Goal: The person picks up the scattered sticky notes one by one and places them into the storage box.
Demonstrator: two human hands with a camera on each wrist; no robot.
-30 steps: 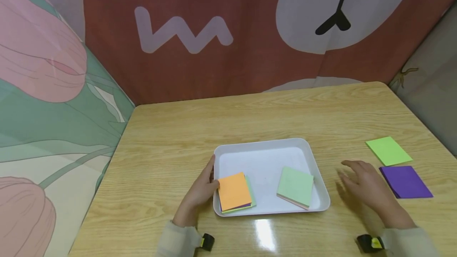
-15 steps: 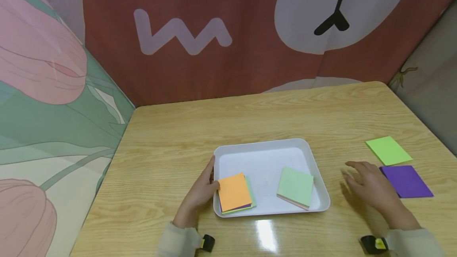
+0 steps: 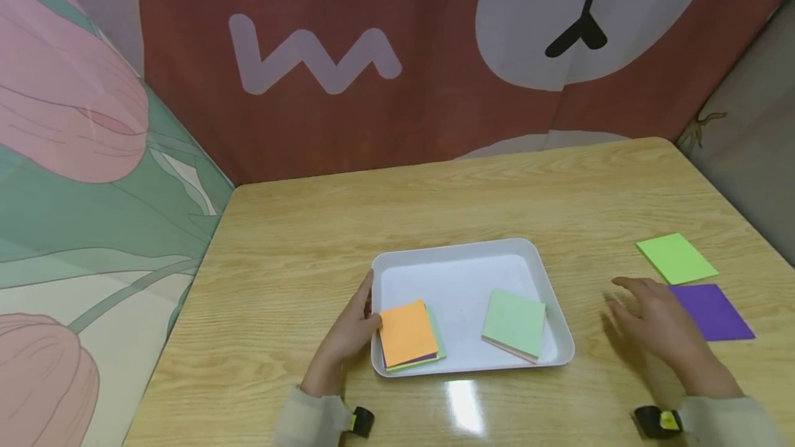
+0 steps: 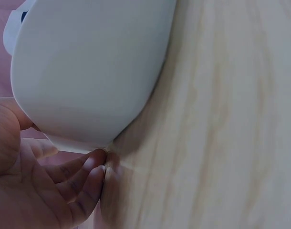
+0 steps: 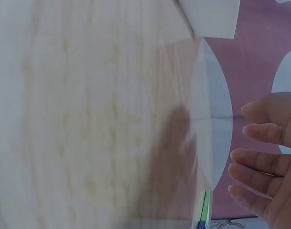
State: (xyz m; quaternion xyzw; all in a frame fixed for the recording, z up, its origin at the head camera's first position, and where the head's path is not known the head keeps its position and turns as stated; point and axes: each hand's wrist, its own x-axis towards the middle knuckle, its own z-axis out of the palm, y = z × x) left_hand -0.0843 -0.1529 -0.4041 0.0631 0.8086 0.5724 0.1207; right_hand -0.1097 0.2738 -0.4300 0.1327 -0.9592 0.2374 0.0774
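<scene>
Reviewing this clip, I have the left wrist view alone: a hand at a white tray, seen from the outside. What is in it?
Observer: Two stacks of sticky notes lie in the white tray: an orange-topped stack and a mint-topped stack.
Operator: Where is the right hand?
Observer: The right hand is to the right of the tray, apart from it.
Operator: Any notes outside the tray?
Observer: Yes, on the table at the right: a lime-green pad, with a purple pad nearer the person.
</scene>
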